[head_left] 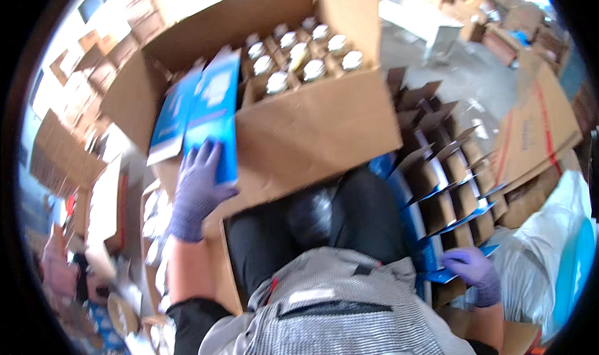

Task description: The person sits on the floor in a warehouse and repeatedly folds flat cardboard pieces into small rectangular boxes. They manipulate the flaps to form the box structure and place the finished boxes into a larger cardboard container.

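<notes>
My left hand (198,183), in a purple glove, lies with its fingers spread flat on the lower end of a blue carton (215,114). That carton lies slanted over the near left side of a large brown cardboard box (318,130), beside another blue carton (170,130). Inside the box stand several bottles with pale caps (314,69), separated by cardboard dividers. At the lower right, my right hand (471,269), also gloved in purple, has its fingers bent around the edge of an open blue-edged carton (440,275). Its fingertips are partly hidden.
Several open, upright cartons (437,174) stand in rows right of my legs. Flattened cardboard (533,124) leans at the far right, above a white plastic bag (530,261). A white table (418,24) stands farther back. On the left, an open box (153,230) holds white items.
</notes>
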Demonstrator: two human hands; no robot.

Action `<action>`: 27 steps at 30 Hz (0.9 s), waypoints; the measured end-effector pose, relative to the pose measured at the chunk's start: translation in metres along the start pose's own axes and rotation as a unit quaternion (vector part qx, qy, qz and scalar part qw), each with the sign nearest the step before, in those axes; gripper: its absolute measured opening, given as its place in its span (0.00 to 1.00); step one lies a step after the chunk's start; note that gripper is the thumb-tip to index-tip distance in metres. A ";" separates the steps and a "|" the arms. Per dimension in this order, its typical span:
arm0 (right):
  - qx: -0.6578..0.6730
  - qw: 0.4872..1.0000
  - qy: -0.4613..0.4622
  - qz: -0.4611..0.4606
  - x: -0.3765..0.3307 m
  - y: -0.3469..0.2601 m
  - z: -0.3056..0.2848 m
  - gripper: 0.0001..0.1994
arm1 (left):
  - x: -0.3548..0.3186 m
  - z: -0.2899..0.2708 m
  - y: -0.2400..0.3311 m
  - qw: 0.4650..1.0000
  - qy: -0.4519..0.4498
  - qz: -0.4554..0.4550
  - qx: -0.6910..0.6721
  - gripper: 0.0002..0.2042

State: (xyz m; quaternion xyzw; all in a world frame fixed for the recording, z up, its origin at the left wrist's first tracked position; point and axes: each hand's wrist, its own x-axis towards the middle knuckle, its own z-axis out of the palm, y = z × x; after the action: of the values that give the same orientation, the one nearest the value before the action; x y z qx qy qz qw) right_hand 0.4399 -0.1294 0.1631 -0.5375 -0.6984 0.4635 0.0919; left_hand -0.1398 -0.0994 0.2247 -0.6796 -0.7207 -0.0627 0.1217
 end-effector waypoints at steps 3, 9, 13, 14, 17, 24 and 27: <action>-0.095 0.972 -0.085 -0.198 0.062 -0.041 0.018 0.18 | -0.009 -0.012 -0.034 0.990 -0.018 0.037 -0.134 0.42; -0.117 0.932 -0.165 -0.301 0.133 -0.103 0.070 0.18 | 0.004 -0.019 -0.085 0.915 0.134 -0.082 -0.371 0.10; 0.027 0.920 -0.106 -0.377 0.165 -0.131 0.088 0.23 | -0.023 -0.064 -0.015 0.850 0.519 -0.005 -0.089 0.14; 0.131 0.927 -0.119 -0.331 0.175 -0.138 0.092 0.24 | -0.039 -0.073 0.009 0.849 0.523 0.026 -0.065 0.14; 0.422 0.832 -0.176 -0.316 0.218 -0.159 0.091 0.33 | -0.088 -0.038 0.085 0.909 0.373 0.157 -0.101 0.16; 0.510 0.822 -0.157 -0.200 0.243 -0.189 0.103 0.32 | -0.121 0.061 0.135 0.935 0.045 0.173 -0.307 0.26; 0.360 0.892 -0.117 -0.249 0.226 -0.184 0.106 0.28 | -0.115 0.030 0.078 0.905 0.381 -0.035 -0.187 0.35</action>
State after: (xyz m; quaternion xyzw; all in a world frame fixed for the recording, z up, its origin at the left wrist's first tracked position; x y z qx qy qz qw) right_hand 0.1596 0.0027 0.1585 -0.2180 -0.6003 0.7047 0.3090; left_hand -0.0594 -0.1971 0.1598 -0.5887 -0.6177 -0.4546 0.2555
